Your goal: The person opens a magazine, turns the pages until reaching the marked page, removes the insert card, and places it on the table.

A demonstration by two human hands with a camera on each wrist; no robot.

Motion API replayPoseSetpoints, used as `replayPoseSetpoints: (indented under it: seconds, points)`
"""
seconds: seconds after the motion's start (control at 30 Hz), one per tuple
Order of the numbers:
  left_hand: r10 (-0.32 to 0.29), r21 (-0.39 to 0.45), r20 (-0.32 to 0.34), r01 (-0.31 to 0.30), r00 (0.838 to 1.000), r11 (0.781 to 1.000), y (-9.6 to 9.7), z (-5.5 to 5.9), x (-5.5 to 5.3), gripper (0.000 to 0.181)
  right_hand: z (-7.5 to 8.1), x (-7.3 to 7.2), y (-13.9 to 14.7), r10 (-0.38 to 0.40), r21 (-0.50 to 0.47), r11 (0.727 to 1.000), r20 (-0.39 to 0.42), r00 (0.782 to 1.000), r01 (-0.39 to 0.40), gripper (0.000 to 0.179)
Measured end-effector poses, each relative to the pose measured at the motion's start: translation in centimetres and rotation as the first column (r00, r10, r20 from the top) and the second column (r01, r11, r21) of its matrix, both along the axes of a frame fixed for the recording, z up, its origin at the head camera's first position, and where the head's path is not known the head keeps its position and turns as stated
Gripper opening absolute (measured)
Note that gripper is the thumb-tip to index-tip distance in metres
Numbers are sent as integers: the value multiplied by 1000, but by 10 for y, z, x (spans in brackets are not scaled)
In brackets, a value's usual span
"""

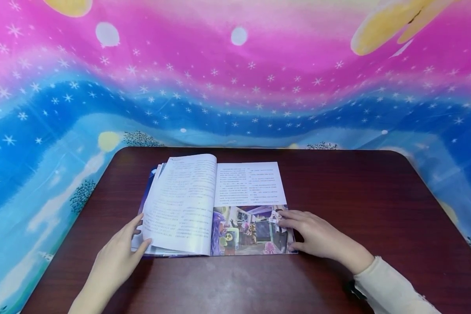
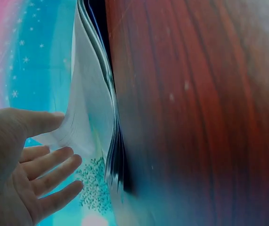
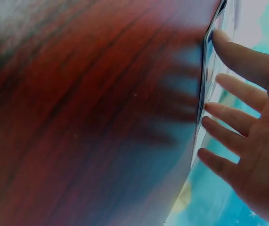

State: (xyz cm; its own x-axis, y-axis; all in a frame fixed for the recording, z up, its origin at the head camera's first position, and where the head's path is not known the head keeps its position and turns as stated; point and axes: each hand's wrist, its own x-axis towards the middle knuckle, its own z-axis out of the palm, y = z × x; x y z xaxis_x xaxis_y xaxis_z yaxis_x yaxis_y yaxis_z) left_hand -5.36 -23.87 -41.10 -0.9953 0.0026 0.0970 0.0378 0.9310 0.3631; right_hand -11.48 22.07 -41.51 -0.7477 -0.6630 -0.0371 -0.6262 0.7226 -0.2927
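Observation:
An open magazine (image 1: 246, 183) lies on the dark wooden table, text on both pages and a colour picture (image 1: 251, 231) on the lower right page. Its left-hand page (image 1: 180, 205) bulges upward near the spine. At its lower left edge is my left hand (image 1: 119, 250); the thumb touches the page (image 2: 85, 94) in the left wrist view, and the other fingers (image 2: 54, 186) are spread loosely below. My right hand (image 1: 318, 233) rests on the magazine's lower right edge. In the right wrist view its thumb (image 3: 247, 61) touches the edge, fingers extended and apart.
The brown table (image 1: 357, 187) has rounded far corners and stretches around the magazine. A pink and blue patterned cloth (image 1: 235, 96) hangs behind the table and along its sides. A light sleeve (image 1: 388, 283) covers my right forearm, with a dark band at the wrist.

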Motion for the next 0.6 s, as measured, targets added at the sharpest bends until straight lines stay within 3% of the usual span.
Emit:
replayPoseSetpoints:
  seconds: [0.13, 0.27, 0.6]
  points:
    - [11, -12, 38, -11, 999, 1000, -7, 1, -1, 69, -1, 1, 0, -15, 6, 1000, 22, 1000, 14, 58]
    - [-3, -19, 26, 4, 1000, 1000, -14, -1, -2, 61, -2, 1, 0, -20, -2, 1000, 25, 999, 20, 58]
    - [-189, -41, 18, 190, 982, 981, -16, -6, -14, 49, -4, 1, 1, -16, -13, 1000, 17, 1000, 16, 57]
